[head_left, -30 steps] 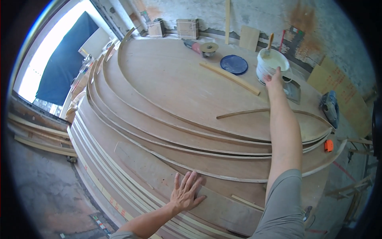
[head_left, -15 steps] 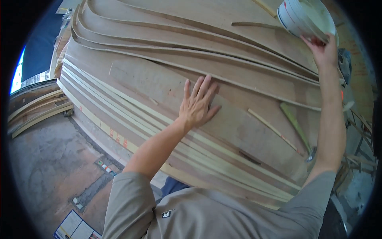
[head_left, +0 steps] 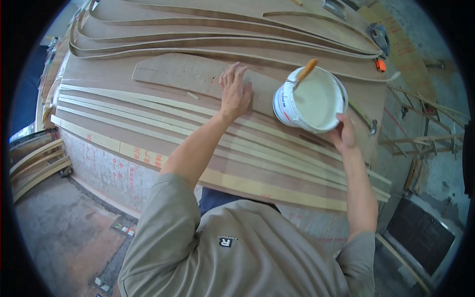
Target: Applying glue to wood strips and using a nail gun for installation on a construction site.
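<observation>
A white bucket (head_left: 284, 105) of pale, creamy liquid is at the right, over the right part of a flat wooden board (head_left: 173, 72). My right hand (head_left: 345, 134) grips its right rim, thumb on the upper edge. The bucket is tilted toward me, and a brush with an orange-brown handle (head_left: 308, 72) leans out over its far rim; its bristles are hidden. On the same board, left of the bucket, rests my left hand (head_left: 235, 93), fingers a little bent and nothing in them. Whether the bucket touches the board I cannot tell.
Long pale strips (head_left: 148, 116) run along the table's near side. Bent thin wooden strips (head_left: 208, 40) lie across the far side. Right of the bucket lies a green-handled hammer (head_left: 363, 119), partly hidden. An orange tape measure (head_left: 380, 65) and a power tool (head_left: 379, 39) sit at the far right.
My right hand has brought the bucket from the far right toward me, over the board. My left hand stays on the board, its fingers more bent. The view has shifted.
</observation>
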Available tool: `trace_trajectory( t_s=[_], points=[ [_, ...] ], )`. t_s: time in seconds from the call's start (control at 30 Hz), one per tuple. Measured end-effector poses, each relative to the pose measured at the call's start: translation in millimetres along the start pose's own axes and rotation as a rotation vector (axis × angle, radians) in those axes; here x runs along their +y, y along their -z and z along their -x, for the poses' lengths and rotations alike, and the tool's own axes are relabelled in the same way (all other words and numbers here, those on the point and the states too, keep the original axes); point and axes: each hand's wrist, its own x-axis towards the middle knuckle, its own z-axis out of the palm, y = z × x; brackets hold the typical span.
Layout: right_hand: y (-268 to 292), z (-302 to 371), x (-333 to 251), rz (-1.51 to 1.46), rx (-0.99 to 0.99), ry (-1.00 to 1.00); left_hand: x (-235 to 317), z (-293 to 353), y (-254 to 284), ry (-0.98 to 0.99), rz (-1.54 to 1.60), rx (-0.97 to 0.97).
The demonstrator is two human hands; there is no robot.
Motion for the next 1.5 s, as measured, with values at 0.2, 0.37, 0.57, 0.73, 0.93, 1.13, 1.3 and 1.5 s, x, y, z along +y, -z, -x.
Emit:
trace_trajectory(
  t_s=[0.2, 0.37, 0.57, 0.73, 0.93, 1.13, 1.3, 1.5],
  points=[
    [16, -5, 38, -0.014, -0.007, -0.037, -4, 122, 76, -0.205, 0.119, -0.541],
    [42, 47, 110, 0.319, 0.265, 0.261, -2, 157, 81, -0.447, -0.002, -0.732],
    [-7, 155, 206, 1.316, 0.393, 0.426, -6, 155, 71, -0.628, -0.162, -0.731],
    [-19, 178, 181, 1.646, 0.523, 0.812, 40, 124, 114, -0.448, 0.061, -0.930],
    [13, 210, 167, 1.678, 0.315, 0.898, 56, 142, 142, -0.419, 0.227, -1.026],
    [48, 237, 175, 1.607, 0.158, 0.411, 11, 157, 171, -0.096, -0.142, -1.298],
    [40, 234, 197, 1.550, 0.161, 0.585, 7, 168, 197, -0.009, -0.237, -1.194],
    [51, 224, 195, 1.638, 0.174, 0.737, 34, 156, 230, -0.004, -0.166, -0.986]
  ],
)
